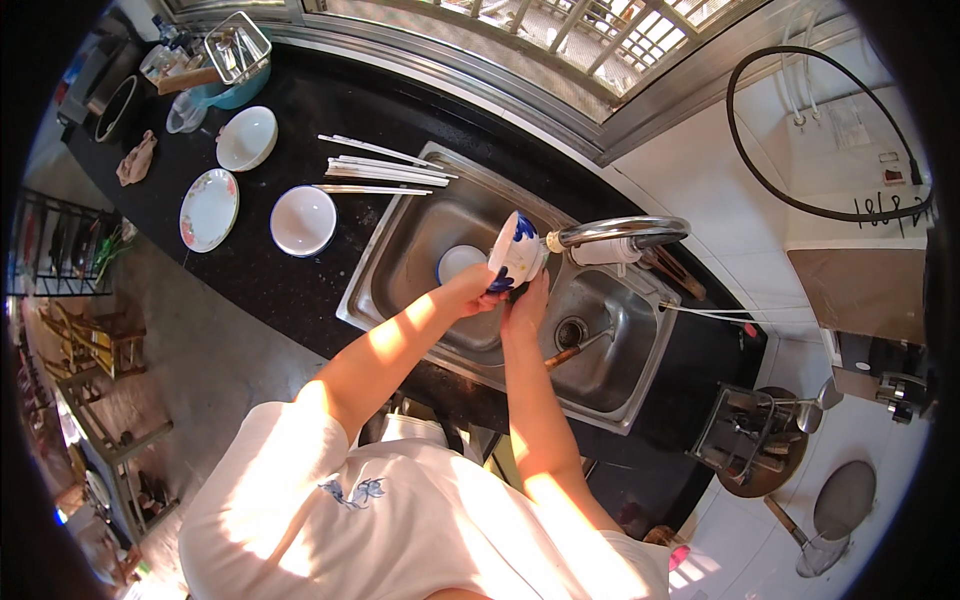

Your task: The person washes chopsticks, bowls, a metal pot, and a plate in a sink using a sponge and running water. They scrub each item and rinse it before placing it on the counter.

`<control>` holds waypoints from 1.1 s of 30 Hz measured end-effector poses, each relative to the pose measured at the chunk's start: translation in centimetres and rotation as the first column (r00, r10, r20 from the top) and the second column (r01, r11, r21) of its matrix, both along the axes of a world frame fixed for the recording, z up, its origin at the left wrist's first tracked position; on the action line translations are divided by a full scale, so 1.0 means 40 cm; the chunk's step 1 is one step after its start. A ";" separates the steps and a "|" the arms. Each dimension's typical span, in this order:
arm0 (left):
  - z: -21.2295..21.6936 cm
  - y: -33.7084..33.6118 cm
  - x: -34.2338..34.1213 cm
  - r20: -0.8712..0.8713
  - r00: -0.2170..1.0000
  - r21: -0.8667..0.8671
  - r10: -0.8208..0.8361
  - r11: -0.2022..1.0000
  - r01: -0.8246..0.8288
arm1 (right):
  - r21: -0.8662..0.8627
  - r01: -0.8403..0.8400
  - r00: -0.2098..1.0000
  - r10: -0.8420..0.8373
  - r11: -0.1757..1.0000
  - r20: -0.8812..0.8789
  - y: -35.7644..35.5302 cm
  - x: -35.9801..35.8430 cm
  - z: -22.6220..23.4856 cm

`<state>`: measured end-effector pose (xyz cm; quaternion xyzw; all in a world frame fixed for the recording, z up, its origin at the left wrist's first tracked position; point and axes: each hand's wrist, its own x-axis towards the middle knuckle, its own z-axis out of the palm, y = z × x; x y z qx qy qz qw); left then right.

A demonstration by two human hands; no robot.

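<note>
- Blue-patterned bowl (524, 254): smooth, glossy, ceramic-looking glaze.
- Double sink (402, 240): metal with a brushed, soft sheen.
- Curved faucet (625, 228): polished, mirror-like metal.
- Countertop (270, 285): smooth, glossy, stone-like.
- Floral plate (209, 211) and blue-rimmed bowl (304, 221): smooth, shiny glaze.
- Crumpled rag (137, 160): matt, wrinkled cloth.
- T-shirt (420, 530): matt, softly creased cloth.
- Window frame (600, 135): smooth metal, dull sheen.
- Wall tiles (725, 250): smooth, lightly glossy.
- Teal basin (245, 93): smooth, plastic-looking.

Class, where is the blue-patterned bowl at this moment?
In the head view, the blue-patterned bowl is tilted near the centre, over the sink and just left of the tap, gripped by the left hand with the right hand close below.
</note>
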<state>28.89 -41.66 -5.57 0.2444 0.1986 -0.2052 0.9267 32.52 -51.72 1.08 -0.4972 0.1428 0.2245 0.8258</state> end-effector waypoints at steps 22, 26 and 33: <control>0.083 -0.051 -0.019 0.322 0.908 0.929 0.269 0.097 -0.358 | -0.791 0.325 0.399 0.683 0.518 0.611 -0.003 -0.017 -0.045; 0.134 -0.031 -0.042 0.370 0.882 0.917 0.290 0.037 -0.397 | -0.643 -0.227 0.686 0.589 0.731 0.427 0.020 0.012 -0.058; 0.213 0.033 -0.048 0.510 0.858 0.857 -0.050 -0.049 -0.513 | -0.253 -0.401 0.858 0.458 0.880 0.233 0.012 0.020 -0.075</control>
